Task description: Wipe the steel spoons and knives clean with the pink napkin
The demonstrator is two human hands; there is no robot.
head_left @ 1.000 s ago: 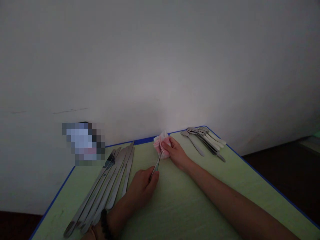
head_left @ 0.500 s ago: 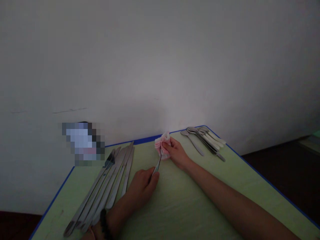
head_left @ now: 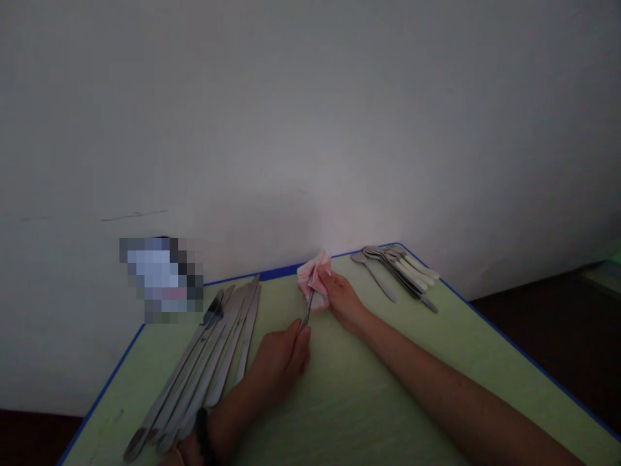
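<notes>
Our L hand (head_left: 279, 359) has its fingers wrapped round the near end of a thin metal utensil (head_left: 308, 310), which slants up & away from them. Our R hand (head_left: 344, 301) pinches a crumpled pink & white cloth (head_left: 306, 275), thumb on top; the cloth is folded round the utensil's far end, so we can't tell its tip shape. Utensil thus sits btwn both sets of fingers, above the table (head_left: 369, 401), pale green w/ a blue edge.

Left of the L fingers we've a row of long metal knives (head_left: 206, 369), side by side, some overlapping; their near ends are by our wrist w/ a dark bracelet (head_left: 202, 430). Farther L, past the knives, is a pixelated item (head_left: 155, 278), ID unclear. Right of the R fingers, apart from them, lies a single spoon (head_left: 378, 278), then just past it a stack of metal spoons (head_left: 395, 272) & a few pcs w/ white handles (head_left: 421, 278). Beyond all fingers: the wall (head_left: 339, 129).
</notes>
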